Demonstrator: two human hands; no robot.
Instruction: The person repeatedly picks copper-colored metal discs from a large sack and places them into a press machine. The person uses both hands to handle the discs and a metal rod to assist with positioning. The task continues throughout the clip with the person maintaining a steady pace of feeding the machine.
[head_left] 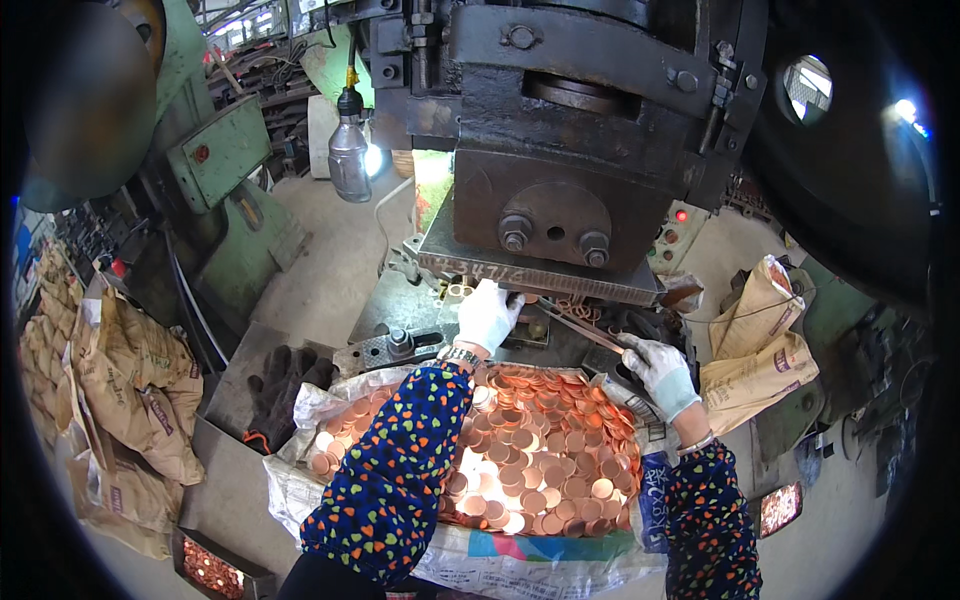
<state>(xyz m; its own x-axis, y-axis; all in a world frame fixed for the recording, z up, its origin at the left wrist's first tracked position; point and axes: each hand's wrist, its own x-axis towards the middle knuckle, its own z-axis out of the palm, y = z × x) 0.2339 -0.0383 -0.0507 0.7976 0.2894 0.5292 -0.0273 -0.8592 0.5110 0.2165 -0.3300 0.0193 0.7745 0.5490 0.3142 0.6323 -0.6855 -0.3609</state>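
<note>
My left hand (487,317), in a white glove, reaches to the front of the press die with its fingers bent together. Whatever lies between those fingers is too small to make out. My right hand (660,374), also gloved, is closed round the near end of a long thin metal tool (582,327), whose far end points in under the press head (555,215). Copper-coloured rings (580,311) lie in the gap behind the tool. Below both hands, a heap of round copper discs (545,450) fills an opened white sack (540,560).
Dark gloves (285,385) lie on a metal ledge at the left. Filled brown sacks (135,370) stand far left, others (755,350) at the right. A lamp in a bottle (349,160) hangs beside the press. A bolted clamp (400,345) sits left of my left hand.
</note>
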